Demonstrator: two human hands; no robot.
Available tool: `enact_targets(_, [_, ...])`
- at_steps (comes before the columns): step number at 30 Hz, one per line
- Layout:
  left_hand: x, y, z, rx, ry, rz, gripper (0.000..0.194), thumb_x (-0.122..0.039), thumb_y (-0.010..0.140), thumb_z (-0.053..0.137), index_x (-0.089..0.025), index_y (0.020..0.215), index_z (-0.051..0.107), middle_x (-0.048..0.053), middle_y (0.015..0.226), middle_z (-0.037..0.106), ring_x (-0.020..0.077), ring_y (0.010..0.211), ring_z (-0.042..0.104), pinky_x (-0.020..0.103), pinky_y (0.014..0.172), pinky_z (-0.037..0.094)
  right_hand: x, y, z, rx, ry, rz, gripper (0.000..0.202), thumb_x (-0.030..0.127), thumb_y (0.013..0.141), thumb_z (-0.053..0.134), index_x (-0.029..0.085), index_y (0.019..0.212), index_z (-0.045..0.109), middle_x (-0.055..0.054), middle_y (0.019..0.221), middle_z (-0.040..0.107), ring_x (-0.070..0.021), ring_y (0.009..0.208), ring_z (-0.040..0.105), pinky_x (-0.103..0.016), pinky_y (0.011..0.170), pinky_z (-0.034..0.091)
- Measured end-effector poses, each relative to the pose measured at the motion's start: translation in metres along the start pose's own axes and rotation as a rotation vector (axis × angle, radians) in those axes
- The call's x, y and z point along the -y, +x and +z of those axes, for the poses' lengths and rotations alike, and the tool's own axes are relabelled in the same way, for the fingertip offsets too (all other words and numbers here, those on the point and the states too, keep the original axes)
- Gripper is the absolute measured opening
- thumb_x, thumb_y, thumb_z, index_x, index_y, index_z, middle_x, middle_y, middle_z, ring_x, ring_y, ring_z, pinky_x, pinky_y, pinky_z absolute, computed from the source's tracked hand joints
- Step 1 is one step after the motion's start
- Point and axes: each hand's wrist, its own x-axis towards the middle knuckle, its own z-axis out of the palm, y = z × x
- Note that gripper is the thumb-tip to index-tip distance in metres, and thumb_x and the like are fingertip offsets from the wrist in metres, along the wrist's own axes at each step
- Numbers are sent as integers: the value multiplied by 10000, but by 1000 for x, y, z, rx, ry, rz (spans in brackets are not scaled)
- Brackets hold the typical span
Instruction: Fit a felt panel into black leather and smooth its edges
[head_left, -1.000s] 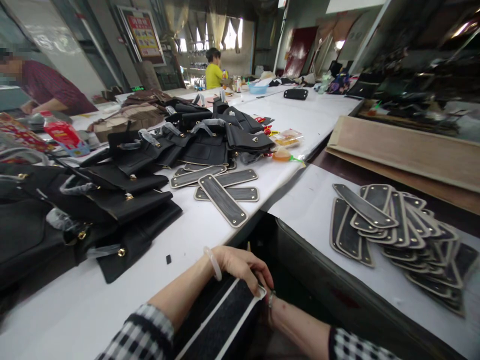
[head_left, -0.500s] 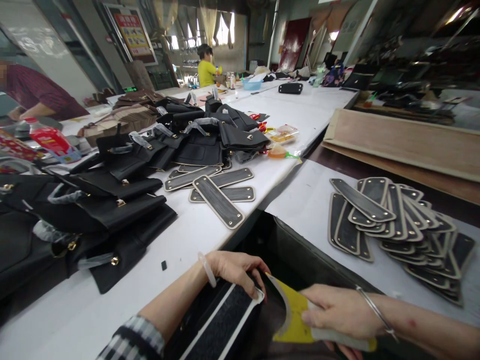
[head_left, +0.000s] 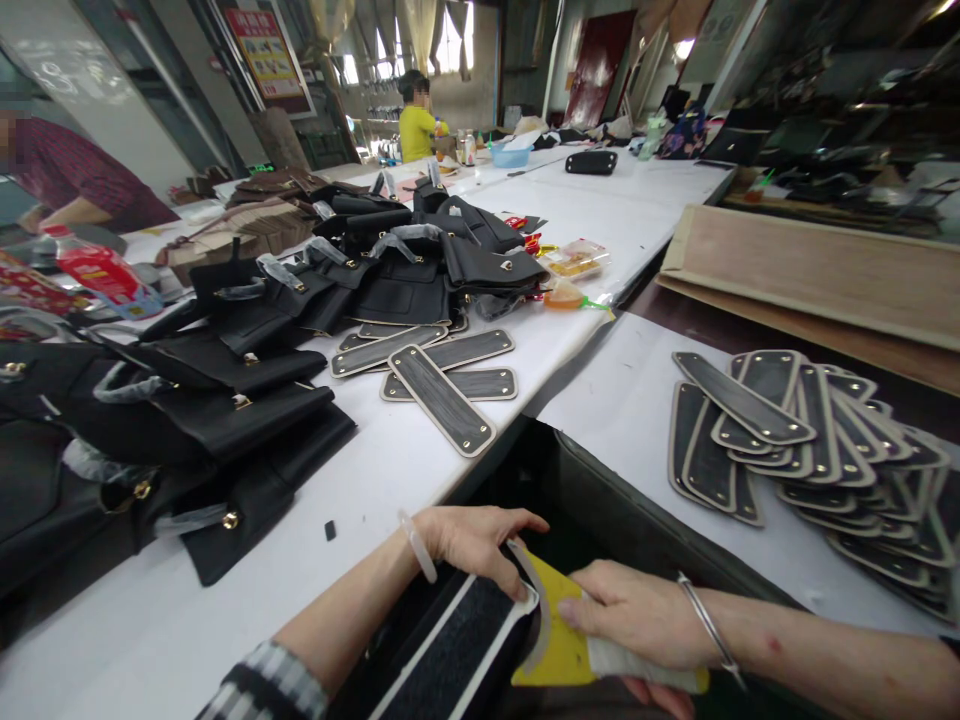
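My right hand is closed around the pale handle of a yellow scraper with a concave front edge. That curved edge lies against the rounded end of a black bag with white strips along its sides. My left hand grips this end of the bag, thumb on the white edging and index finger stretched out over the far side. Much of the bag is hidden by my left forearm or cut off by the frame. Several black oblong panels with light rims and corner studs lie ahead on the white table.
Black handbags cover the table's left side. To the right, another pile of studded panels sits beside a long brown board. A dark gap opens between the tables. Two people are farther back.
The scraper has moved left, bringing its curved edge up to the bag's end. My left index finger has straightened out. The view has shifted slightly.
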Motion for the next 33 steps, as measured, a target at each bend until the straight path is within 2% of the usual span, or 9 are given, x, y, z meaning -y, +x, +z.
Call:
enact_targets(4, [-1, 0, 0, -22, -1, 4, 1108, -453, 493, 838, -125, 1443, 372, 67, 995, 662, 251, 897, 612, 312, 741, 492, 9, -5, 1, -1, 11, 15, 331, 249, 987, 300, 159, 769, 532, 45, 380, 478, -95, 227, 445, -108, 262, 320])
enact_targets(10, [2, 0, 1, -24, -40, 5, 1104, -464, 499, 828, -126, 1443, 367, 71, 1005, 655, 247, 902, 608, 312, 739, 492, 13, -9, 5, 21, 71, 18, 338, 323, 977, 323, 185, 715, 486, 42, 370, 478, -104, 213, 444, -117, 242, 305])
enact_targets(13, [5, 2, 2, -31, -73, 16, 1110, -462, 485, 832, -125, 1438, 371, 77, 1009, 672, 249, 889, 614, 316, 729, 494, 11, -8, 8, 25, 95, 8, 330, 363, 973, 339, 189, 734, 487, 44, 374, 480, -106, 208, 434, -127, 234, 309])
enact_targets(16, [8, 4, 3, -30, -91, 30, 1112, -447, 483, 834, -119, 1438, 367, 84, 1017, 686, 253, 893, 619, 320, 727, 495, 10, -7, 11, -24, 115, 15, 311, 400, 969, 375, 180, 800, 516, 54, 379, 471, -97, 214, 428, -113, 242, 297])
enact_targets(23, [14, 7, 3, -15, -144, 68, 1024, -349, 542, 819, -167, 1438, 359, 76, 1080, 700, 248, 934, 631, 313, 757, 492, 10, -6, 22, -84, 145, 36, 277, 355, 980, 341, 173, 862, 513, 50, 384, 483, -92, 213, 410, -111, 249, 284])
enact_targets(26, [16, 8, 4, -18, -142, 83, 1024, -314, 549, 808, -153, 1445, 338, 85, 1069, 698, 256, 934, 633, 321, 755, 497, 10, -4, 27, -103, 172, 61, 291, 335, 989, 313, 163, 879, 521, 56, 371, 469, -96, 216, 417, -112, 256, 292])
enact_targets(33, [19, 11, 5, -36, -181, 72, 1086, -285, 510, 803, -141, 1462, 300, 83, 997, 680, 255, 881, 625, 305, 678, 483, 12, 1, 37, -124, 192, 152, 376, 266, 1012, 223, 169, 786, 506, 58, 357, 450, -82, 184, 354, -115, 251, 297])
